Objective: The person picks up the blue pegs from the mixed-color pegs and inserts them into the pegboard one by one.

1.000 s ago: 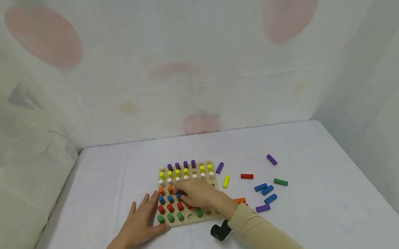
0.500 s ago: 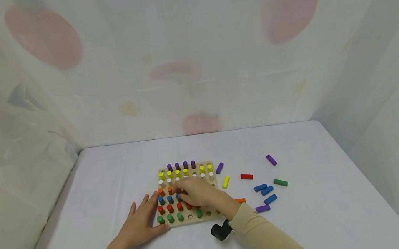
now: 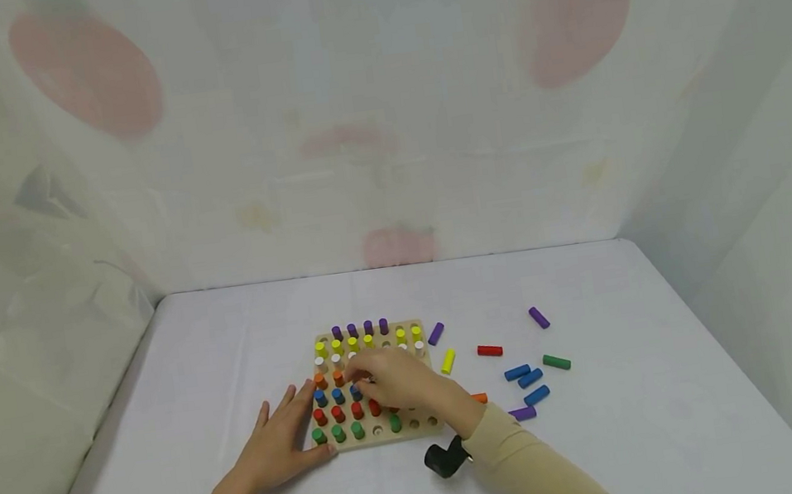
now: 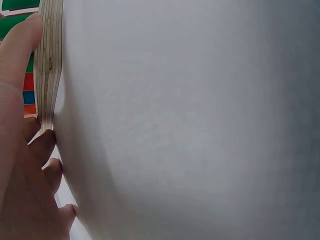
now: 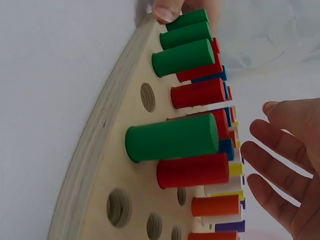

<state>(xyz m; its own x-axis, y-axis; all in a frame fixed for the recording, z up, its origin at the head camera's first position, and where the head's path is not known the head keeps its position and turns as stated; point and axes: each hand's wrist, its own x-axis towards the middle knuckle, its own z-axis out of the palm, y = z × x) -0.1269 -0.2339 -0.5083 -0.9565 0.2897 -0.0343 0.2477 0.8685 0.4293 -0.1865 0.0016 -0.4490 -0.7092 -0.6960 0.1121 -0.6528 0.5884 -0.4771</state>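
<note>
A wooden pegboard (image 3: pixel 407 436) lies on the table, with rows of green, red, blue, orange, white, yellow and purple pegs standing in it. My left hand (image 3: pixel 279 446) steadies its left side, fingers spread along the edge and thumb at the near corner by a green peg (image 3: pixel 319 436). Over the board's middle hovers my right hand (image 3: pixel 400 380), close above the orange and blue rows. A blue peg (image 3: pixel 356 392) stands by its thumb. In the right wrist view, the fingers (image 5: pixel 280 165) are loosely bent, with nothing seen between them. This hand hides several pegs behind it.
Loose pegs lie right of the board: a red peg (image 3: pixel 490 351), a green peg (image 3: pixel 557 362), a yellow peg (image 3: pixel 449 361), several blue ones, purple ones and an orange peg (image 3: pixel 479 398) partly behind the right arm. Uncovered holes (image 5: pixel 119 207) show along the board's near edge.
My right hand has shifted slightly to the right, and a gap now shows between its thumb and forefinger. The left hand and the board have stayed in place.
</note>
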